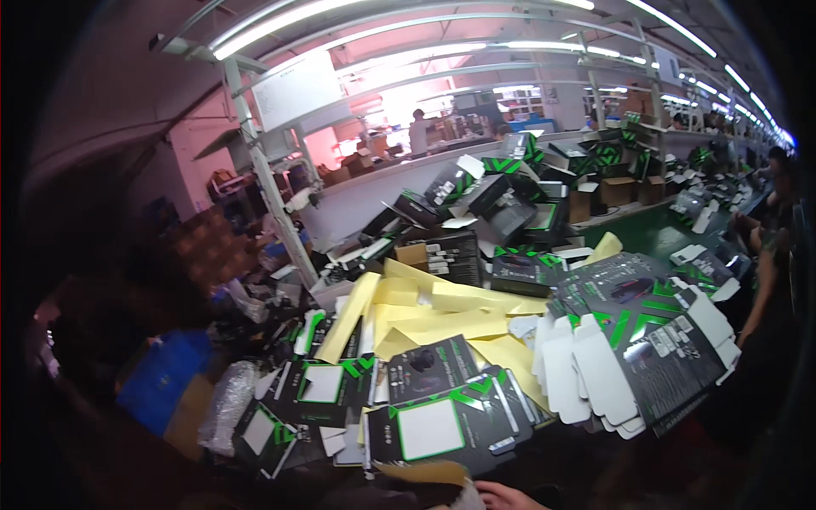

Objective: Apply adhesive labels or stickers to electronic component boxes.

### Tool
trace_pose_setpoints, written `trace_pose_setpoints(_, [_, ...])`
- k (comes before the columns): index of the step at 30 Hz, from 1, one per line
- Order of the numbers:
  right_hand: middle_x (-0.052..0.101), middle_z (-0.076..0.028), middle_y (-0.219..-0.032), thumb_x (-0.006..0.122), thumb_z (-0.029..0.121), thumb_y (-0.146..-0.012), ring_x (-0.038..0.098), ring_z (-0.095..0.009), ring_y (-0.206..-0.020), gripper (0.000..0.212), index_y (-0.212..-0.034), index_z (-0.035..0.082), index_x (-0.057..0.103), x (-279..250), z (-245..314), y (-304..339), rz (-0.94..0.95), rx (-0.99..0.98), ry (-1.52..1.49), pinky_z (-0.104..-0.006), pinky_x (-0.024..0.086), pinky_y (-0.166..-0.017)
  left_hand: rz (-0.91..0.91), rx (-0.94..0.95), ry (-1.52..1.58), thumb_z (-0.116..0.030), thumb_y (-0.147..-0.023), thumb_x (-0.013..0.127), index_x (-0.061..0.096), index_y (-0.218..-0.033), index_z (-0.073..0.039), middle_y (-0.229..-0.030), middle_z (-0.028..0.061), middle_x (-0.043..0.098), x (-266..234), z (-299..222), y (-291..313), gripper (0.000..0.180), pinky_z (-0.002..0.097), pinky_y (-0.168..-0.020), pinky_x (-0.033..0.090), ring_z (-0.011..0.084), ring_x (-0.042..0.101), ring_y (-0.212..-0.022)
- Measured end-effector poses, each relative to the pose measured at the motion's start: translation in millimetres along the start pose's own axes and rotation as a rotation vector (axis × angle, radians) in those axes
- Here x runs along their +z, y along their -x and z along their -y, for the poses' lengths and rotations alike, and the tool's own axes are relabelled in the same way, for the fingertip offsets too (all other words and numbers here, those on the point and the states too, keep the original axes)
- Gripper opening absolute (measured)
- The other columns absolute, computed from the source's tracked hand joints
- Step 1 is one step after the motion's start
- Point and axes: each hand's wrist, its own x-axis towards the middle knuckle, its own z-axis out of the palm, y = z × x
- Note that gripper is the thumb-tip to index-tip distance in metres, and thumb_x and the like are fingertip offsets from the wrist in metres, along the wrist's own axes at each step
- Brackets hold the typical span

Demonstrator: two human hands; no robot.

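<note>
At the bottom edge, only part of my right hand (507, 496) shows, fingers pointing left. Its fingers are closed at the edge of a curved tan piece of card or paper (425, 472), whose lower part is cut off by the frame. My left hand is not in view. Just beyond lie flattened black and green printed boxes (489, 425), one with a white window-like panel. Yellow paper sheets (425, 319) spread behind them. On the right sits a stack of unfolded black cartons with white flaps (671, 370).
Folded black boxes (501, 208) pile up at the back of the bench. Clear plastic wrap (234, 408) and a blue bin-like object (166, 374) are at the left. A white metal post (268, 191) rises behind the bench. Another person's arm (762, 285) shows at the right.
</note>
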Motion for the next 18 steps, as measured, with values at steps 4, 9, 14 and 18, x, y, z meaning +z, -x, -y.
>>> trace_pose_setpoints(4, [0.063,-0.005,-0.104,0.065,0.018,-0.091,0.059,-0.011,-0.09,0.038,-0.122,0.0,0.054,36,10,-30,0.015,-0.038,0.043,-0.0262,0.049,-0.078,0.176,0.074,-0.215,0.002,-0.079,0.067,0.065,-0.1,0.006,-0.093,0.0118,0.068,15,11,25,0.021,0.0323,-0.081,0.05,0.0223,0.064,-0.089])
trace_pose_setpoints(9, [0.062,0.001,-0.084,0.066,0.008,-0.088,0.056,-0.006,-0.075,0.01,-0.095,0.002,0.062,56,12,-11,-0.061,-0.123,0.318,-0.0215,0.046,-0.065,-0.14,0.002,0.09,0.001,-0.081,0.067,0.066,-0.098,0.005,-0.093,0.0119,0.067,-8,4,23,0.018,0.0325,-0.08,0.05,0.0224,0.063,-0.088])
trace_pose_setpoints(14, [0.059,0.001,-0.077,0.064,0.001,-0.086,0.053,-0.006,-0.07,0.005,-0.089,0.001,0.061,54,2,14,-0.127,-0.19,0.501,-0.0208,0.044,-0.063,-0.472,-0.144,0.813,0.002,-0.083,0.065,0.068,-0.093,0.004,-0.091,0.0112,0.067,-22,-25,-13,0.011,0.0304,-0.074,0.05,0.0193,0.062,-0.084])
trace_pose_setpoints(18, [0.059,-0.012,-0.089,0.072,0.006,-0.078,0.057,-0.022,-0.079,0.022,-0.097,0.0,0.062,72,18,13,-0.22,-0.652,1.224,-0.0326,0.046,-0.072,-0.317,0.031,0.414,-0.014,-0.093,0.059,0.063,-0.1,0.005,-0.095,0.0102,0.068,-29,-1,-28,0.021,0.0268,-0.07,0.052,0.0134,0.064,-0.078])
